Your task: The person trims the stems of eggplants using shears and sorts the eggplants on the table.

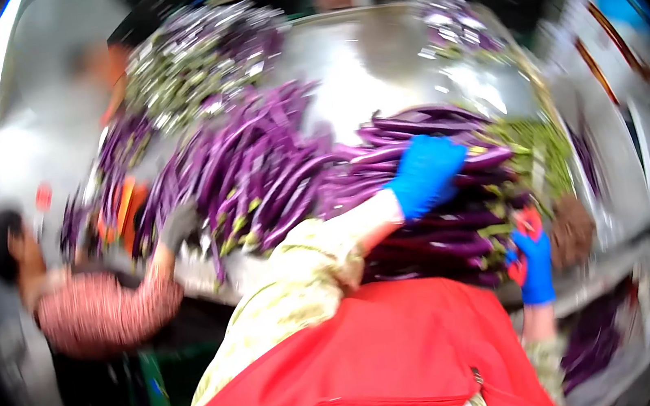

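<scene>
My left hand (427, 176), in a blue glove, lies on top of a pile of long purple eggplants (430, 251) on the metal table (348, 64). Motion blur hides whether its fingers grip any of them. At the pile's right end, beside the green stem ends, my right hand (534, 266), also blue-gloved, is closed around a red-handled tool (528, 221). The tool's far end is too blurred to make out. Green trimmings (539, 146) lie just beyond my right hand.
A co-worker in a reddish top (101, 310) handles eggplants at the left, near an orange object (129, 208). More eggplants (254, 163) spread across the table's left side. At the lower right stands a light crate (649, 283) holding eggplants; a brown cloth-like lump (571, 230) sits near my right hand.
</scene>
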Demonstrator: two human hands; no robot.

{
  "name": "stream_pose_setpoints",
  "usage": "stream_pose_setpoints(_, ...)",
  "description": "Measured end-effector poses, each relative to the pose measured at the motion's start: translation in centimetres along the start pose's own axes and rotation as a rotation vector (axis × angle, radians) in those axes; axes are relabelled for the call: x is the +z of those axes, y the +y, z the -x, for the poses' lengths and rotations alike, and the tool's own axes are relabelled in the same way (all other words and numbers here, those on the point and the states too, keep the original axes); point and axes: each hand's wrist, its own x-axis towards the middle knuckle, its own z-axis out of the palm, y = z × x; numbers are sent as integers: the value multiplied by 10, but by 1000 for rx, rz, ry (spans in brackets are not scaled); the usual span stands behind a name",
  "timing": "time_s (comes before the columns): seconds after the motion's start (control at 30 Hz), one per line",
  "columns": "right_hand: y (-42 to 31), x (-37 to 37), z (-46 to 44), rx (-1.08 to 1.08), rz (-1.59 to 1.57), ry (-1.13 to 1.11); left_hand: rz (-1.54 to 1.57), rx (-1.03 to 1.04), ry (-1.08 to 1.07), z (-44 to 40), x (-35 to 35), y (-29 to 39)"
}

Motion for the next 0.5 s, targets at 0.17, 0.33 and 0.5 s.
stream_pose_setpoints(0.17,-6,-30,-4,-49,-31,-38,148,-176,493,-13,-87,-39)
stream_pose_setpoints(0.33,-9,-37,-14,-15,-81,-44,831,-462,1157,29,-165,-114)
stream_pose_setpoints(0.5,-18,-21,-11,58,-4,71,987,-466,1871,127,-205,-199)
